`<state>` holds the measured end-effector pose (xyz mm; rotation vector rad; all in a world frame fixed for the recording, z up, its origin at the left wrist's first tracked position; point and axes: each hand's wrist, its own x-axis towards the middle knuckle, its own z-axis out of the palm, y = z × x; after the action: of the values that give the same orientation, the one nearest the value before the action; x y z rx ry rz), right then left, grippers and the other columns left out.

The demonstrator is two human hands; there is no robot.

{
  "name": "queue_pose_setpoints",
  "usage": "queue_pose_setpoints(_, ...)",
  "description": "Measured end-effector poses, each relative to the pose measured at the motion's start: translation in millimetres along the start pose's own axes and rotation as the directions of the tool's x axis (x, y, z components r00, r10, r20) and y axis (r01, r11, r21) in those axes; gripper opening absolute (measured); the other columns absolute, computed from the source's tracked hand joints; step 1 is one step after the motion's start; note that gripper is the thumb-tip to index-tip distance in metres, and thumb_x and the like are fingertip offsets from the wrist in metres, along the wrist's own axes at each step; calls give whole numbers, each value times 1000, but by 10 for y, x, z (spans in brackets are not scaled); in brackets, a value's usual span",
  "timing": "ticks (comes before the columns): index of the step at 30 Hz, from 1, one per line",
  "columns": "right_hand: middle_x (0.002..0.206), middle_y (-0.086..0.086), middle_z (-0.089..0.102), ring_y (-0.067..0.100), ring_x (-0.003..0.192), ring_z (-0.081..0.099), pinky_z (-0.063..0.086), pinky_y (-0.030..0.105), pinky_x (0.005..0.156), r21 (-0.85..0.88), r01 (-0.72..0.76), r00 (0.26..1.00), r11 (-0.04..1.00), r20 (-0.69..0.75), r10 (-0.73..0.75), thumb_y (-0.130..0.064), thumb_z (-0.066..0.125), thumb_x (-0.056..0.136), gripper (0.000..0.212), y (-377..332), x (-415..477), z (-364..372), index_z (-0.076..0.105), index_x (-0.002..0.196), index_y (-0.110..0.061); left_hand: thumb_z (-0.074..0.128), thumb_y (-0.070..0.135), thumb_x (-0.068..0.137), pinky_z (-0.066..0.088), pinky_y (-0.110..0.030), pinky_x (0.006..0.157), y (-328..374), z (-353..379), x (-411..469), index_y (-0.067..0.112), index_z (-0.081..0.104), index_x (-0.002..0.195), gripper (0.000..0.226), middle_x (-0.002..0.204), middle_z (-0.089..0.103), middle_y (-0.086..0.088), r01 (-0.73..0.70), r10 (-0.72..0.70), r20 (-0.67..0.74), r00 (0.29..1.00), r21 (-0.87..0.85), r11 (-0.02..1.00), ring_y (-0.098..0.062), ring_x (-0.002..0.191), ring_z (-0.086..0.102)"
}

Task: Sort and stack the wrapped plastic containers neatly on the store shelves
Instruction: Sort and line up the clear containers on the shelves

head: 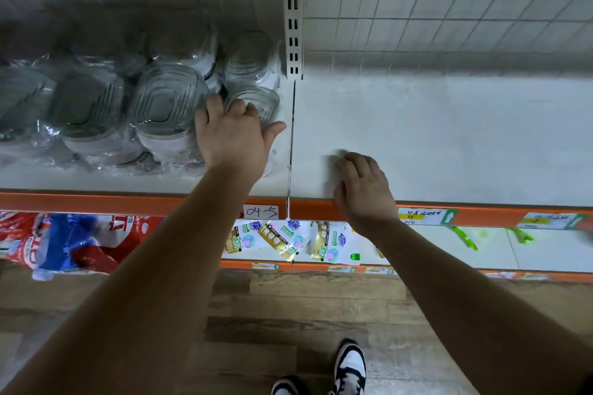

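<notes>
Several clear oval plastic containers in shiny wrap crowd the left part of a white shelf [96, 181]. One wrapped stack [167, 99] stands near the middle of the pile. My left hand [232, 133] lies over the rightmost wrapped container [256, 99], with its fingers curled over that container's near rim and the thumb spread to the right. My right hand [362, 184] hovers at the front edge of the bare right shelf section [449, 138], fingers loosely curled and holding nothing.
A slotted upright post [292, 19] and a thin divider [291, 144] split the two shelf sections. An orange price rail [128, 202] carries a tag reading 04-5 [260, 212]. Detergent bags [64, 240] and small sachets [288, 240] lie on the shelf below. My shoes [348, 365] stand on a wood floor.
</notes>
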<state>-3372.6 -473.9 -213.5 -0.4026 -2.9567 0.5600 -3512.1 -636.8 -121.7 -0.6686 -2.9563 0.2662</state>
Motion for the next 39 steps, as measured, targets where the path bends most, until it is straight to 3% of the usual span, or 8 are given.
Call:
queue_pose_setpoints(3,129,19,56,38,122,49,45,46,102,24,-11,999,1000,49,10,-32,30,86,58,-16,-6,-57,57,125,2,16,62,99,27,-46,100,-30,-64,-10,11,60,126,72,131,59,-8,-48,47,7,999,37,998,-36,130,35)
queue_pose_setpoints(8,127,19,58,39,123,49,45,47,101,59,2,1000,998,23,-3,-27,44,89,47,-69,-170,-259,60,124,0,24,50,102,25,-43,98,-59,-133,-199,13,51,138,58,136,56,-7,-112,111,-14,994,-55,992,-34,127,41)
queue_pose_setpoints(11,117,15,63,37,111,55,50,46,91,68,-5,999,998,-47,8,-23,48,90,38,-149,-332,-476,63,120,-5,23,48,94,24,-41,87,-22,-229,-477,15,66,119,59,115,66,-5,-183,176,-75,982,-103,978,-32,110,53)
queue_pose_setpoints(14,104,12,68,36,97,60,52,42,82,59,-19,987,998,-160,28,-24,49,89,33,-263,-527,-771,66,113,-7,30,45,91,36,-42,84,11,-408,-767,14,71,98,52,95,68,-5,-232,208,-157,965,-152,961,-32,94,59)
queue_pose_setpoints(17,93,9,69,34,89,61,53,39,74,51,-13,972,999,-235,25,-31,44,90,37,-370,-773,-1156,68,108,-9,35,42,92,43,-43,81,44,-689,-1064,13,69,90,44,88,64,-6,-289,242,-224,944,-204,935,-33,89,57)
queue_pose_setpoints(23,75,1,66,26,77,62,45,26,59,-2,-4,908,1000,-418,3,-36,45,88,34,-526,-1288,-2033,69,96,-14,41,40,95,35,-41,75,155,-1292,-1563,15,65,86,36,83,60,-3,-428,294,-421,858,-269,863,-30,83,56)
queue_pose_setpoints(30,74,-1,63,24,76,58,44,29,57,-16,12,817,1000,-577,-19,-34,48,90,29,-542,-1586,-2935,69,90,-14,41,38,96,36,-40,72,399,-2105,-1722,17,65,87,33,85,61,0,-551,309,-566,764,-325,769,-27,80,56)
queue_pose_setpoints(39,91,1,65,27,88,58,48,35,70,-7,-6,740,1000,-672,-1,-31,48,90,27,-95,-1560,-3834,67,95,-12,45,37,94,33,-38,74,920,-2896,-1380,19,66,90,28,88,63,2,-641,308,-703,641,-270,719,-25,84,56)
